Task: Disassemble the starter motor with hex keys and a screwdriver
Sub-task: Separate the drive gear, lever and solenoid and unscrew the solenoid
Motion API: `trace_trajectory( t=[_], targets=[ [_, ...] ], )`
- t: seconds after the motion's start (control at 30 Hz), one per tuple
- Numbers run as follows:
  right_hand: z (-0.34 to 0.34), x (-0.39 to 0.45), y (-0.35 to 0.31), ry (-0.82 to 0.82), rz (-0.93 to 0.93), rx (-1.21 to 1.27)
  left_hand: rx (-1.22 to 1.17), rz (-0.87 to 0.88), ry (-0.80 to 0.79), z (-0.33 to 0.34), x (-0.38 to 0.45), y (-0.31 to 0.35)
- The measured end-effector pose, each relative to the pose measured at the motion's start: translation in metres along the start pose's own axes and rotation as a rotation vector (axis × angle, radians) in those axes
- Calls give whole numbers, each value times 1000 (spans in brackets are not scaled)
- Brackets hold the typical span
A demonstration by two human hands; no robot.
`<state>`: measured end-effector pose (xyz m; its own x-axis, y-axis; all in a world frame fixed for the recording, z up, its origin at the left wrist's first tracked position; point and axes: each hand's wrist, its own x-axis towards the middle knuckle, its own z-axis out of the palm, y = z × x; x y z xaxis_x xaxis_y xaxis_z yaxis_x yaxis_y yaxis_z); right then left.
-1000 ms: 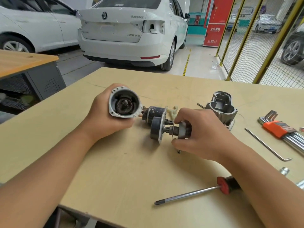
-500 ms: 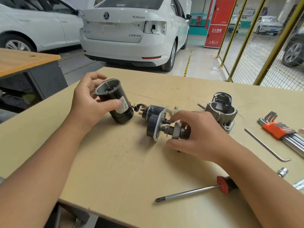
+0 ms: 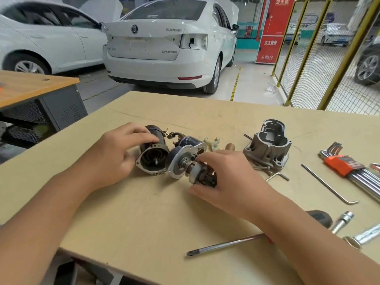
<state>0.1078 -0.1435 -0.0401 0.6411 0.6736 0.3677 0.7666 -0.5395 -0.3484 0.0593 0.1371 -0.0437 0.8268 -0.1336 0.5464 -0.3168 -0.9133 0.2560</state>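
Aluminium nose housing [image 3: 268,144] already off and upright on table [image 3: 127,219], motor body [image 3: 153,154] split from pinion-and-plate assembly [image 3: 192,166], left hand [image 3: 115,156] gripping the first, right hand [image 3: 228,175] the second; solenoid and plate separation apparently remaining.

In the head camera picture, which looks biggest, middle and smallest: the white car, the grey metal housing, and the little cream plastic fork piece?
1. White car, though it stands farther off.
2. Grey metal housing.
3. Cream plastic fork, plainly the smallest.
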Motion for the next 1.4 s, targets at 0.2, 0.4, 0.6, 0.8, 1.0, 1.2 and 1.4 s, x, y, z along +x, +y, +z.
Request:
trace_trajectory(
  t=[0.2,0.4,0.6,0.8,1.0,1.2,1.4],
  targets=[
    [4,-4,-4,21,-99,29,-169,-135,-20,-5,62,36],
    [-14,-2,23,50,-28,197,-145,-222,-811,34,129,48],
    [-27,1,61,212,181,153,-231,-95,-950,33,135,26],
    [-33,1,69,192,235,141,-398,-22,-780,31,117,8],
    [-28,0,63,143,220,140,-266,32,-881,19,107,10],
    [-25,1,57,171,200,118,-130,44,-778,28,105,21],
    [-21,0,44,183,231,178,-370,109,-461,29,100,19]
  ],
)
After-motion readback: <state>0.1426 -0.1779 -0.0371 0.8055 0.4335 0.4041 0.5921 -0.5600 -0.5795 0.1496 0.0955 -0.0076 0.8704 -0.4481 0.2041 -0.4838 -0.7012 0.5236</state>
